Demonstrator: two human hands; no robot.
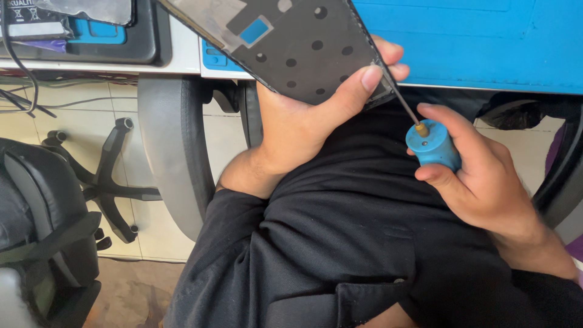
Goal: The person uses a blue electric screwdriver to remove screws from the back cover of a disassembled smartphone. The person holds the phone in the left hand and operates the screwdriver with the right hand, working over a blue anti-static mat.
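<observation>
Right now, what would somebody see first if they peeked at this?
First, the blue-handled screwdriver in the right hand, its thin tip poking the edge of a flat dark panel with round holes. The left hand holds that panel up at top middle, over a black-clothed lap.

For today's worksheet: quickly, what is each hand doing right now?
Left hand: closed on the dark panel.
Right hand: closed on the blue screwdriver, tip at the panel's edge.

A small repair workshop; blue rubber work mat (461, 42) covers the white bench (182, 54); black wheeled office chair (103, 176) on beige tiled floor (61, 115).
</observation>
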